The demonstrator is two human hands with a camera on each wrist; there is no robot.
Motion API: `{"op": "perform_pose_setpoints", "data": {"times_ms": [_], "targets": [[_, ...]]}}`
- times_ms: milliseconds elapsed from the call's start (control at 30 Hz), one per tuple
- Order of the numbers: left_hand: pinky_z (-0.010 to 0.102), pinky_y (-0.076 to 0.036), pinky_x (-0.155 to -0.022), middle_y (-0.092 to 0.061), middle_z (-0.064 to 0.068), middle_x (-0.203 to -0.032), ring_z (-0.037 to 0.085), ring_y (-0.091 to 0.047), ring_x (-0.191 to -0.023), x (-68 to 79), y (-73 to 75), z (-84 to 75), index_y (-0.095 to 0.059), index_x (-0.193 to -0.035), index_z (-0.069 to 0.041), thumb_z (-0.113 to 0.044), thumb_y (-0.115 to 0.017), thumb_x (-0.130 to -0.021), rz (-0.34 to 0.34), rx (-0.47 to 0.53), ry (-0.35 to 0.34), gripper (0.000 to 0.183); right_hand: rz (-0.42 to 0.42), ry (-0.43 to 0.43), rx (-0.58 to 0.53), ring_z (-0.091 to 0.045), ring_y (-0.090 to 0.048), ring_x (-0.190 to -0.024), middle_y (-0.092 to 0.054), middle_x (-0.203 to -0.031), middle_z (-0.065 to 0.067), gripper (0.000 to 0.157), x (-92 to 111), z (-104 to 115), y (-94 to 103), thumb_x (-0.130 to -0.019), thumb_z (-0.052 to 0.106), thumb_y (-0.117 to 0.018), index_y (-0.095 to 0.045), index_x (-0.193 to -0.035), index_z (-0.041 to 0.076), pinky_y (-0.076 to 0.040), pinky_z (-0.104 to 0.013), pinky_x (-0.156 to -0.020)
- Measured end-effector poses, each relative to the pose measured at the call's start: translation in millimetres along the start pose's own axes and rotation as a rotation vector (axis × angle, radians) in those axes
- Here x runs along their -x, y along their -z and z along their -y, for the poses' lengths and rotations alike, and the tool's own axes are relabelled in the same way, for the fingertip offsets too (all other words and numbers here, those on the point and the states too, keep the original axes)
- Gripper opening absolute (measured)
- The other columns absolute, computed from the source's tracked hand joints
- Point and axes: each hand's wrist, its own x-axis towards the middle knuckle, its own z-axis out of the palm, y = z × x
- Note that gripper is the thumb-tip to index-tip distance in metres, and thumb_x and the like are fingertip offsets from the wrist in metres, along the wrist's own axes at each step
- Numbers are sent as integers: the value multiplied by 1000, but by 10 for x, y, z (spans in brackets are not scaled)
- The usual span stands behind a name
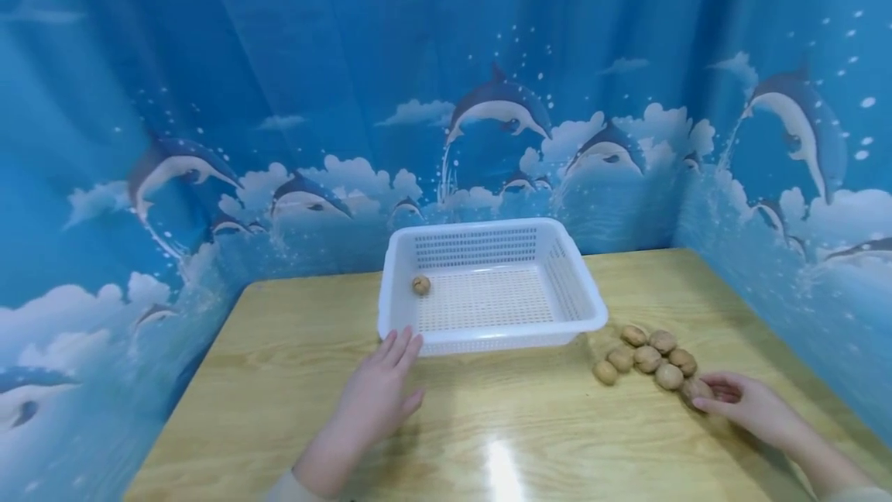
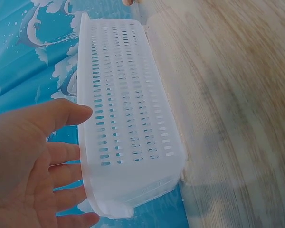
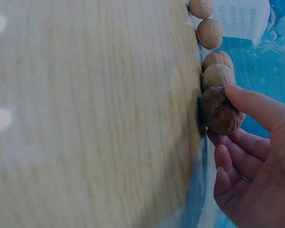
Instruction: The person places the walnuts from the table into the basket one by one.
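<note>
A white plastic basket point(image 1: 481, 341) stands at the back of the table, one walnut point(image 1: 421, 285) inside near its left wall. At the basket's front left corner is my left hand point(image 1: 379, 390), its fingers straight and the fingertips right at the rim. The left wrist view shows that hand point(image 2: 33, 156) beside the basket's slotted wall point(image 2: 123, 95), thumb apart from the fingers. On the right, my right hand point(image 1: 756, 409) pinches a walnut point(image 1: 695, 392) at the near end of a cluster of walnuts point(image 1: 647, 359). In the right wrist view, thumb and fingers grip this dark, cracked walnut point(image 3: 221, 110).
The wooden table point(image 1: 293, 362) has a bright light reflection near its front. Behind and to both sides hangs a blue curtain point(image 1: 348, 84) printed with dolphins and clouds. The walnut cluster lies just right of the basket's front right corner.
</note>
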Motion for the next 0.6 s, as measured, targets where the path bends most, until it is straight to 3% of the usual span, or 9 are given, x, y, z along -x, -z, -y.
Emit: {"op": "perform_pose_setpoints", "data": {"times_ms": [167, 333, 600], "targets": [[51, -39, -99, -37, 17, -144, 37, -38, -128, -32, -13, -20, -43, -138, -3, -34, -73, -79, 32, 6, 13, 73, 27, -61, -29, -44, -55, -103, -52, -118, -35, 70, 62, 17, 48, -90, 40, -59, -41, -126, -18, -52, -46, -79], [51, -39, -99, -35, 16, -145, 37, -37, -129, -72, -1, -42, -42, -139, -3, -34, -73, -79, 54, 1, 25, 74, -25, -34, 9, -45, -55, -101, -52, -117, -36, 68, 132, 99, 69, -91, 38, -59, -41, -127, -18, -53, -44, -77], [50, -35, -102, -35, 18, -145, 38, -35, -130, -32, 3, -22, -41, -139, -2, -34, -72, -80, 70, 1, 47, 74, 8, -44, -52, -51, -44, -110, -41, -128, -38, 73, 74, 353, 101, -94, 43, -51, -31, -136, -14, -50, -53, -75]]}}
